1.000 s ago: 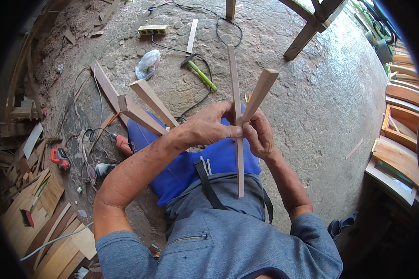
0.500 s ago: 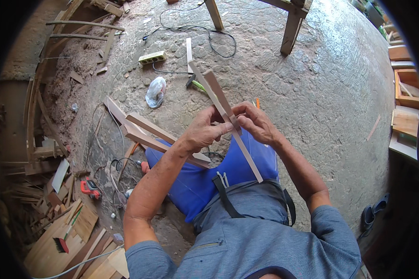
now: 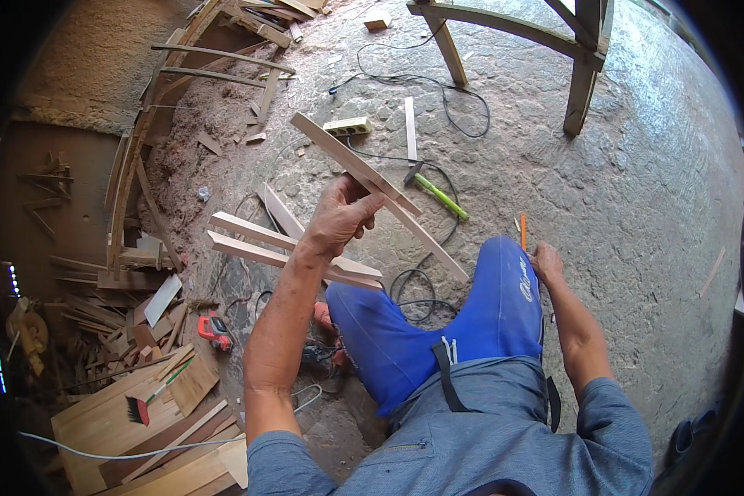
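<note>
My left hand (image 3: 344, 217) is closed around two pale wooden strips (image 3: 331, 145) that lie across each other, raised in front of my knees. One end points to the far left, the other toward my right thigh. My right hand (image 3: 547, 263) is down beside my right knee, near a thin orange stick (image 3: 522, 231); its fingers are partly hidden, and I cannot tell whether they hold anything. Two more wooden strips (image 3: 252, 230) rest by my left knee, under my left forearm. A hammer with a green handle (image 3: 441, 197) lies on the floor ahead.
Beyond the strips sits a power strip (image 3: 347, 126) with a black cable (image 3: 422, 78) trailing over the rough floor. A wooden frame (image 3: 583, 91) stands at the far right. A red tool (image 3: 215, 331), boards (image 3: 140, 413) and a small brush (image 3: 138, 411) lie at the left.
My right hand has let go of the wooden strips and dropped to the right, beside my knee. The left hand keeps the strips, now tilted farther left. The view has shifted left.
</note>
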A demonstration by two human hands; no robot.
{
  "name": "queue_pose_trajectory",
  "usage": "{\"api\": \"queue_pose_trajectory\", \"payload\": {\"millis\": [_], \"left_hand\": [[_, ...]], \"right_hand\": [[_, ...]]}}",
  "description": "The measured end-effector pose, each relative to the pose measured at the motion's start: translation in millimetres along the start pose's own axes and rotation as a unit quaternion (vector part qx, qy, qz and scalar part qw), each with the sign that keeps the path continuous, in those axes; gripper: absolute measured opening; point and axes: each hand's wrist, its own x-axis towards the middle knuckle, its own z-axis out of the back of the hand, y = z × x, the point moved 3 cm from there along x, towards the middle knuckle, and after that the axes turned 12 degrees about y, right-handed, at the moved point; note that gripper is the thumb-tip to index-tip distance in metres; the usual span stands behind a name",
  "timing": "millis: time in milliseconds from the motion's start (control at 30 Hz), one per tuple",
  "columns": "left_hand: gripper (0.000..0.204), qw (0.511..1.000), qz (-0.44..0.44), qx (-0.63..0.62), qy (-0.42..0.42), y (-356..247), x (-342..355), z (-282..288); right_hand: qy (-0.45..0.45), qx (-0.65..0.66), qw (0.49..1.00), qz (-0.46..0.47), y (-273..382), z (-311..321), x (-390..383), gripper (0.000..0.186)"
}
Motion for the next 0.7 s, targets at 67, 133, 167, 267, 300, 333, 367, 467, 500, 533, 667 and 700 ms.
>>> {"api": "queue_pose_trajectory", "payload": {"millis": [67,133,167,267,300,333,367,467,500,533,667,700], "left_hand": [[0.041,1.000,0.013,-0.011,-0.021,3.6,1.1,5.1],[0.041,0.999,-0.014,-0.033,-0.015,6.0,0.4,6.9],[0.041,0.999,-0.017,-0.046,-0.014,7.0,-1.9,8.5],[0.046,0.997,-0.030,-0.058,-0.029,4.1,-17.7,18.9],[0.049,0.997,-0.031,-0.066,-0.041,2.9,-22.8,22.8],[0.050,0.997,-0.028,-0.060,-0.048,2.4,-27.1,25.6],[0.050,0.996,-0.027,-0.057,-0.056,2.8,-29.1,27.6],[0.049,0.997,-0.023,-0.044,-0.051,9.5,-26.5,26.8],[0.048,0.998,-0.019,-0.037,-0.045,13.4,-23.6,24.4],[0.047,0.999,-0.012,-0.033,-0.038,17.5,-20.2,21.3],[0.035,1.000,0.002,0.013,-0.020,22.9,-2.8,10.8],[0.033,1.000,0.005,0.018,-0.005,23.3,5.0,6.2]], "right_hand": [[0.042,-0.031,0.999,0.011,3.5,-2.7,4.1,0.041],[0.041,-0.067,0.997,0.021,3.5,-3.5,10.0,0.038],[0.023,-0.088,0.995,0.031,2.0,-3.5,12.4,0.037],[-0.050,-0.100,0.991,0.070,-1.1,0.0,13.3,0.027],[-0.049,-0.107,0.992,0.054,-0.4,2.0,11.0,0.024],[-0.096,-0.051,0.988,0.109,6.2,9.3,4.9,0.022],[-0.114,-0.006,0.985,0.132,14.7,16.0,-3.1,0.021],[-0.179,0.129,0.947,0.234,60.3,50.5,-44.1,0.019],[-0.173,0.171,0.934,0.261,78.5,61.9,-63.5,0.020],[-0.164,0.223,0.910,0.309,97.2,72.8,-86.4,0.022],[-0.047,0.358,0.879,0.312,150.8,93.2,-176.4,0.030],[-0.006,0.385,0.872,0.302,158.3,91.7,-194.6,0.031]]}}
